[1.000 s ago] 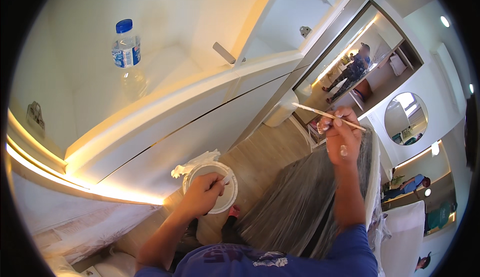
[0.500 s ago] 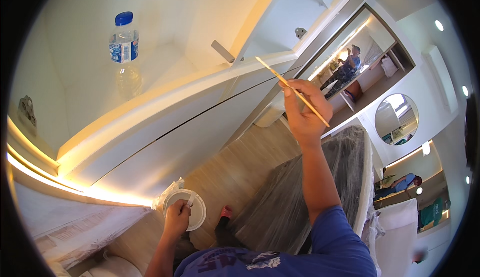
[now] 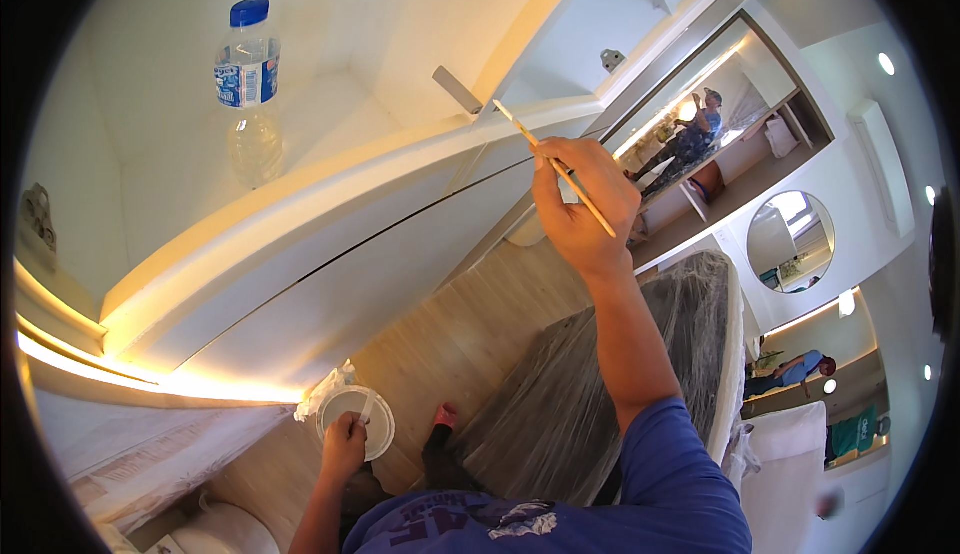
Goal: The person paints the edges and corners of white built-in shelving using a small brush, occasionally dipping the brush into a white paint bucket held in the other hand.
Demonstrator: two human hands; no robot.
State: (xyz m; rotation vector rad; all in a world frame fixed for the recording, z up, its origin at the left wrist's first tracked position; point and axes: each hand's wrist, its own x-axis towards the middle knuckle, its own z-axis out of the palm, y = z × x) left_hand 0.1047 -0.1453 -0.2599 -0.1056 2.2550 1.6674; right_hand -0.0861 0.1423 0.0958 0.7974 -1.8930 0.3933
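Wooden stick (image 3: 590,208) is fingertip-pinched in right hand (image 3: 592,197), presumably for precision; left hand (image 3: 344,442) fingers clasp pale strip (image 3: 368,406) above white bucket (image 3: 381,433).

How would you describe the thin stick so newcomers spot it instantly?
Find the long, curved, pale cabinet edge, then the right hand near it. The thin stick slants through that hand's grip. Unlike the stubby grey bar beside its tip, it is slender and tan.

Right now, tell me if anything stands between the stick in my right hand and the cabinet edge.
Nothing visible stands between the stick in your right hand and the cabinet edge. The bottle stands well left of the stick's tip.
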